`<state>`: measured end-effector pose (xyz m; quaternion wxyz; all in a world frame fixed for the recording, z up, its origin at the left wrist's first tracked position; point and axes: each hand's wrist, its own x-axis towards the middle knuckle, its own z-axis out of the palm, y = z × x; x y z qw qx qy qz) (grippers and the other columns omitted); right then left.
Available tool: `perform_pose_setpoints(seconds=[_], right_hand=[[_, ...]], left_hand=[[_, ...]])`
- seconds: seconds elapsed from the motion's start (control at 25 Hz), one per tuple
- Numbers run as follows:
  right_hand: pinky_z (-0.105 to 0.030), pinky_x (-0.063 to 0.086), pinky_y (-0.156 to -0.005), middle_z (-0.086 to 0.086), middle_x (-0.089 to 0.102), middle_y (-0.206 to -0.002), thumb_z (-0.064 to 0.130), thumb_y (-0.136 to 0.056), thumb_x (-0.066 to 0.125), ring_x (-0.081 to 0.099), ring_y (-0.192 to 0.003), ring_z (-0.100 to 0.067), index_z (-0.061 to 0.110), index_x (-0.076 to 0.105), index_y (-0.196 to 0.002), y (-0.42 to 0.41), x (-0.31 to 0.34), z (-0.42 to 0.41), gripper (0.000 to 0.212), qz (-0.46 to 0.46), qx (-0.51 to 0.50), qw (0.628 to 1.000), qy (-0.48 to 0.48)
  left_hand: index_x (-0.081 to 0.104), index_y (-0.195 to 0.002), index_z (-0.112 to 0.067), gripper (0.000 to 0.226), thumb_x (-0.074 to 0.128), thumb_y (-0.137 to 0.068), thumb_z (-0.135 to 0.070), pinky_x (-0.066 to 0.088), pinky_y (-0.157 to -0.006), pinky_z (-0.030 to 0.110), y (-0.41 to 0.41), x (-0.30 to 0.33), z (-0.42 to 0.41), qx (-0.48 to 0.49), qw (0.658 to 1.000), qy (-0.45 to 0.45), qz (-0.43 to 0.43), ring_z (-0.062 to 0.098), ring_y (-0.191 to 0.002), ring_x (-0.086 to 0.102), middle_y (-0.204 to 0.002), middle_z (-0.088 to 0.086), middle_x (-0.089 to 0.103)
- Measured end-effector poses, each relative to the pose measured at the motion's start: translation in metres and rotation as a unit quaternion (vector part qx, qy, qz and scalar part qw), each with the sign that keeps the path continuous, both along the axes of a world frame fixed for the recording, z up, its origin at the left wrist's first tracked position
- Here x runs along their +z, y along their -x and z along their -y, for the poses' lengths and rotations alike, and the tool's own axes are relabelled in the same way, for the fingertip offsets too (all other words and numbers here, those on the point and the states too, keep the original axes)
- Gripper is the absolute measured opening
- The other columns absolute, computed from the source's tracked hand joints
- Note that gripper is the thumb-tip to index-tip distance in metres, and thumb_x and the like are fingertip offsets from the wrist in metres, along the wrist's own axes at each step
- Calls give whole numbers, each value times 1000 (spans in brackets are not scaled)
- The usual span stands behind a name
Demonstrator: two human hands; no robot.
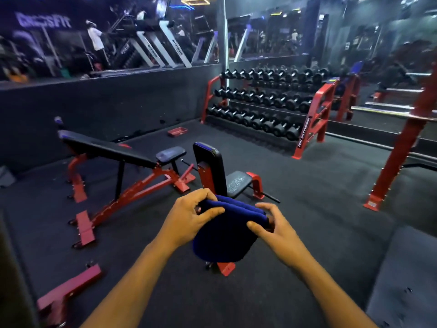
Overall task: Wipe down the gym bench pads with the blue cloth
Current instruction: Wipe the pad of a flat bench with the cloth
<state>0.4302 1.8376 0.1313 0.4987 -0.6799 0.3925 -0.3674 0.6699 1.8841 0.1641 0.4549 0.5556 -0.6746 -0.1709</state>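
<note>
- Two bare forearms are seen reaching in from the lower edge of the view, with no sleeve seen on either.
- The left hand [189, 221] is uncovered, fingers and thumb visible.
- The right hand [272, 229] is likewise ungloved.
- Short, unpainted nails are shown.

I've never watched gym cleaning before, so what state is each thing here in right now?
Blue cloth: folded, held in the air between both hands, not yet on any pad.
Left hand: pinching the cloth's left side.
Right hand: gripping the cloth's right side.
Near bench: backrest raised nearly upright, seat level.
Far bench: back pad at a low incline.
Dumbbell rack: three tiers, loaded with dumbbells.
</note>
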Motion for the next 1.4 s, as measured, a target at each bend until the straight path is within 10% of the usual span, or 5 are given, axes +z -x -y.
perform_pose_setpoints(seconds=[0.12, 0.48, 0.8, 1.04, 1.4], right_hand=[[-25, 49, -75, -7, 70, -90, 29, -97, 62, 61, -83, -9, 23, 66, -98, -8, -15, 61, 7, -6, -19, 1000, -14], [-25, 50, -73, 12, 72, -83, 56, -90, 63, 63, -79, -8, 20, 64, -97, -22, -31, 236, 36, 125, -185, 967, -126], [-26, 53, -68, -4, 75, -93, 48, -91, 64, 70, -80, -14, 13, 67, -99, 121, -34, 289, 36, 239, -501, 823, -122], [-42, 58, -84, -7, 77, -94, 46, -65, 89, 73, -93, -28, 11, 72, -98, 244, -80, 263, 51, 249, -660, 702, -103], [-29, 54, -63, -6, 78, -87, 27, -87, 75, 73, -79, -21, 10, 73, -93, 315, -171, 186, 18, 315, -853, 396, -129]], left_hand=[[73, -104, -31, 12, 72, -95, -23, 54, -85, 34, -9, -9, 67, -31, 999, -12, 6, 11, -98, 67, -103, -15, 71], [70, -119, -37, 26, 56, -100, -25, 45, -101, 21, 17, -43, 312, -196, 980, -29, 3, 6, -114, 64, -115, -17, 70], [39, -147, -46, 50, 56, -102, -33, 47, -98, 14, 188, -63, 453, -397, 911, -114, 0, -1, -121, 56, -131, -16, 55], [31, -141, -61, 53, 57, -103, -34, 39, -99, 5, 356, -101, 501, -616, 760, -132, 164, -15, -131, 42, -143, -34, 39], [30, -140, -60, 54, 60, -100, -41, 42, -95, 7, 557, -162, 525, -789, 519, -116, 309, -18, -126, 43, -138, -33, 42]])
